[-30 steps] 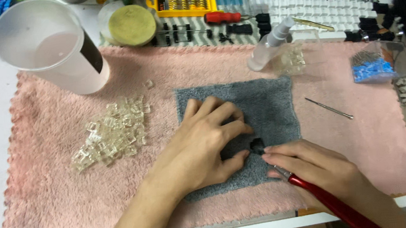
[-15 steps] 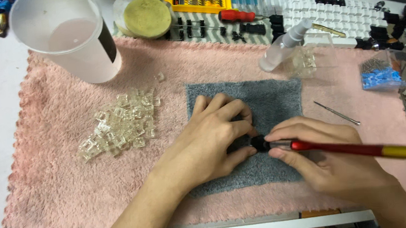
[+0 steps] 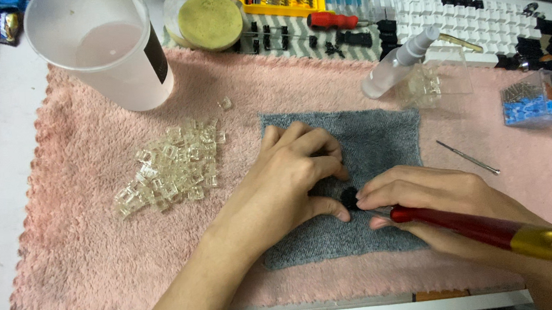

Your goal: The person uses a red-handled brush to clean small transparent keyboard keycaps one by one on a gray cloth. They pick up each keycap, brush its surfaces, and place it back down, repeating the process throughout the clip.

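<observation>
1. Two hands at work here, the left hand (image 3: 290, 173) and the right hand (image 3: 423, 196); one small black part (image 3: 348, 198) sits between their fingertips.
2. One red-handled tool (image 3: 465, 225) in the right hand; one thin metal pick (image 3: 468, 157) lying loose.
3. Two cloths: one pink towel (image 3: 100, 254); one grey cloth (image 3: 380, 140).
4. One white cup (image 3: 107, 50); one spray bottle (image 3: 400, 63).
5. One heap of clear plastic pieces (image 3: 169, 173), too many to count.

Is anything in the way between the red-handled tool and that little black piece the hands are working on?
Nothing visible. The right hand holds the red-handled tool with its tip right at the small black piece, which the left hand pinches on the grey cloth.
</observation>
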